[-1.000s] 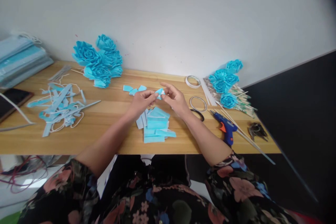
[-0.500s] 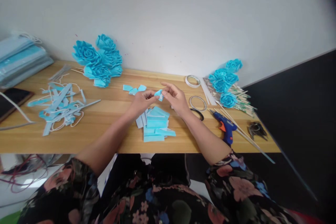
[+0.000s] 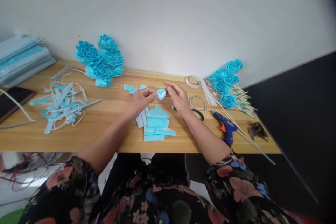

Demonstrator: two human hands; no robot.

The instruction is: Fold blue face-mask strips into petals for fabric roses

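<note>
A small folded blue-and-white piece of mask fabric (image 3: 161, 94) is held up over the table between my fingertips. My left hand (image 3: 142, 99) pinches its left edge. At the opposite edge, the fingers of my right hand (image 3: 178, 97) are closed on it too. Just below lies a stack of cut blue fabric pieces (image 3: 157, 120). Beyond my left hand are a few small folded blue pieces (image 3: 128, 87), partly covered by the hand. Scissors with a black handle (image 3: 198, 113) lie partly hidden under my right wrist.
Blue fabric flowers (image 3: 99, 59) stand back left, more flowers (image 3: 223, 78) at right. Cut strips and ear loops (image 3: 64, 106), a phone (image 3: 15, 99) and stacked masks (image 3: 23, 56) are left. Tape rolls (image 3: 193, 81), a blue glue gun (image 3: 225, 126) and thin sticks (image 3: 244, 134) lie right.
The folded piece has been turned so its white V-shaped fold faces me and more of it shows. My hands have drawn slightly apart.
</note>
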